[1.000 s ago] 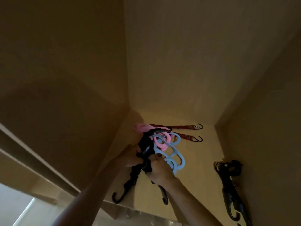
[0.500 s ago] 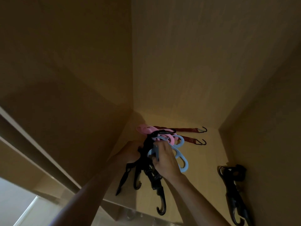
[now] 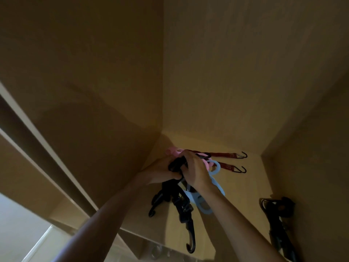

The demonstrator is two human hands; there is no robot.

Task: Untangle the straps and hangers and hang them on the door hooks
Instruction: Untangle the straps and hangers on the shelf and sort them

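Note:
A tangle of black straps (image 3: 180,203) with hooked ends, a pale blue hanger (image 3: 215,183) and a pink hanger (image 3: 173,151) lies on a wooden shelf (image 3: 245,188) inside a dim cupboard. My left hand (image 3: 160,172) grips the black bundle from the left. My right hand (image 3: 195,172) closes over the top of the same bundle, covering much of the pink hanger. Black hooked ends dangle over the shelf's front edge. Two dark red straps (image 3: 224,160) with metal hooks lie flat behind the tangle.
Another black strap bundle (image 3: 277,214) lies apart at the right end of the shelf. Cupboard walls close in on the left, back and right. The shelf's front edge (image 3: 143,237) runs below the hands, with a pale floor or panel at lower left.
My right hand has moved up from the blue hanger onto the top of the black bundle. The dangling black hooks have shifted and hang lower over the shelf edge.

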